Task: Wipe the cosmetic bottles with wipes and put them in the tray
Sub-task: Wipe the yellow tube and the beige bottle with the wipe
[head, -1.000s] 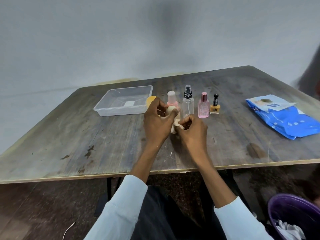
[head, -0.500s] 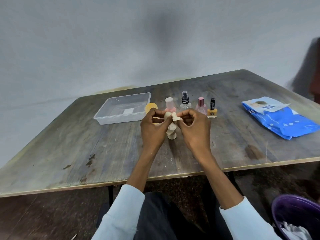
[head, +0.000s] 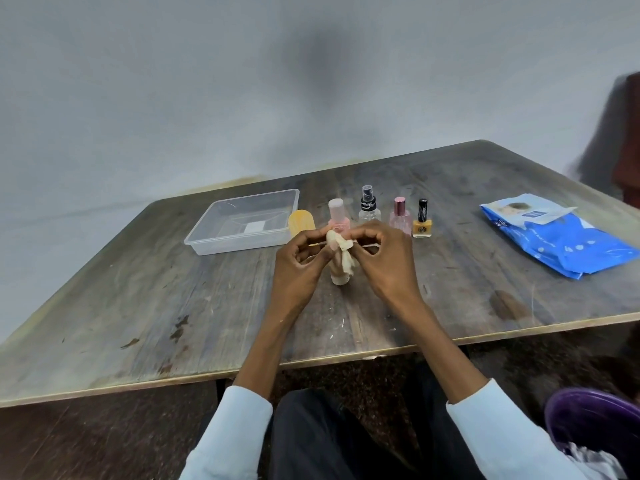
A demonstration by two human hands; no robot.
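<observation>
A worn wooden table stands against a grey wall. Above its middle, the left hand grips a small beige bottle, while the right hand pinches a crumpled wipe against it. Behind them four bottles stand in a row: pink-capped, clear spray, pink perfume, yellow nail polish. The clear tray sits left; a blue wipes pack lies right.

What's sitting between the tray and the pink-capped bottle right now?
In the head view, a yellow-orange bottle stands between the clear tray and the pink-capped bottle, close beside the tray's right end.
</observation>
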